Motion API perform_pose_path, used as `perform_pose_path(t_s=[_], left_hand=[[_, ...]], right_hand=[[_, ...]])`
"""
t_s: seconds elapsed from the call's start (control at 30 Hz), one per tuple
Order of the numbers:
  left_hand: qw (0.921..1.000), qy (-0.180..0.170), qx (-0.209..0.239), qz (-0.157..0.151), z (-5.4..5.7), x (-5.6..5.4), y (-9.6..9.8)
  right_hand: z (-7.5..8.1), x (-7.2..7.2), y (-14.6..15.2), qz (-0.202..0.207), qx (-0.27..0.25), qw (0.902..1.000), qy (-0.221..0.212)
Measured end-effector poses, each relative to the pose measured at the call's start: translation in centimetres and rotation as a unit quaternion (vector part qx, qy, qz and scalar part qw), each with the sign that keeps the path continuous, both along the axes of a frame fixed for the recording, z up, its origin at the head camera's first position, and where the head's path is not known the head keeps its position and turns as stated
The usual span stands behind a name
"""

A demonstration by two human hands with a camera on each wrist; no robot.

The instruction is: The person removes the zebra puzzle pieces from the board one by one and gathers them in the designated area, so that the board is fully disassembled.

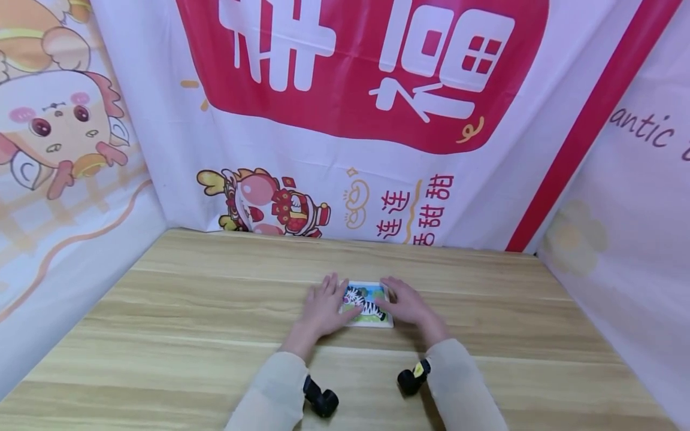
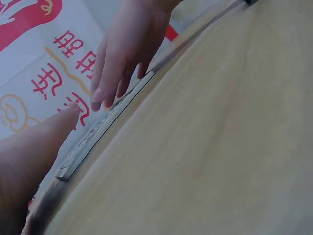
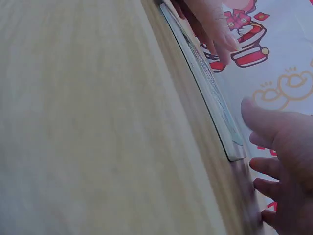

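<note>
Flat on the table lies a thin, white-edged rectangular picture board (image 1: 369,320) showing a zebra on green and blue, perhaps a puzzle. My left hand (image 1: 323,306) is at its left side, fingers spread, the thumb reaching over the picture. At the right side is my right hand (image 1: 406,304), its thumb also over the board. The right wrist view shows the right hand (image 3: 288,147) with fingers loosely bent beside the board's end (image 3: 205,88), gripping nothing. Whether fingertips touch the board is hard to tell.
The wood-grain table (image 1: 178,335) spreads around the board. Printed cloth (image 1: 350,129) hangs behind it, with more cloth along the left (image 1: 70,239) and right sides. A small black camera is strapped to each wrist, one left (image 1: 323,402), one right (image 1: 411,380).
</note>
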State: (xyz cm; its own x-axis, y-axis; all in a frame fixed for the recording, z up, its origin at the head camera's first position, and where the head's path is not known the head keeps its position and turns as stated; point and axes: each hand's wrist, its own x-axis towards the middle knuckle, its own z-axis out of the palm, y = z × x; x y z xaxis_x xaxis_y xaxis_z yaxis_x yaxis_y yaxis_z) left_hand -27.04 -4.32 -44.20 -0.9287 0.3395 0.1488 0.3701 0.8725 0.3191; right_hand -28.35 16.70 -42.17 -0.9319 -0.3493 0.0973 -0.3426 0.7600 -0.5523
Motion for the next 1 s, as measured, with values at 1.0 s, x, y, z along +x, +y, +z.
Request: perform_pose_path(t_s=[1.0], left_hand=[[0.9886,0.064,0.008,-0.136,-0.9,0.4,1.1]], right_hand=[[-1.7,-1.0,-0.4,-0.064,-0.066,0.9957,0.013]])
